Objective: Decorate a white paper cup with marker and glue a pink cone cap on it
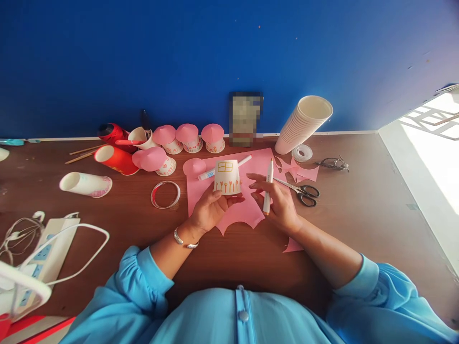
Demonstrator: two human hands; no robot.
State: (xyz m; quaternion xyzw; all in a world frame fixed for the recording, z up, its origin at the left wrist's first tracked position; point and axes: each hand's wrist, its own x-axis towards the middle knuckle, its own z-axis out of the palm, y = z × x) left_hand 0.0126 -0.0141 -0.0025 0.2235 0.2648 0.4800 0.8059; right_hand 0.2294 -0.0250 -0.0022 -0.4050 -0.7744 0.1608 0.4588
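Note:
My left hand [210, 210] is closed around a small upside-down paper cup [227, 179]. Its side bears a yellow window drawing and a row of orange-red flowers along the lower edge. In my right hand [283, 205] is a marker pen [268, 191], held nearly upright with its orange tip upward, just right of the cup. Below both hands lies a cut sheet of pink paper [201, 210]. Another white marker [244, 161] and a small pink cone [194, 167] rest on that sheet. Scissors [308, 193] lie right of my right hand.
Several pink-roofed cups [213, 138] stand along the blue wall. A tall stack of paper cups [301, 124] leans at the back right, near a white ribbon roll [301, 153] and glasses [333, 164]. Left are a tape roll [165, 195], a decorated cup [86, 184] and a power strip [53, 248].

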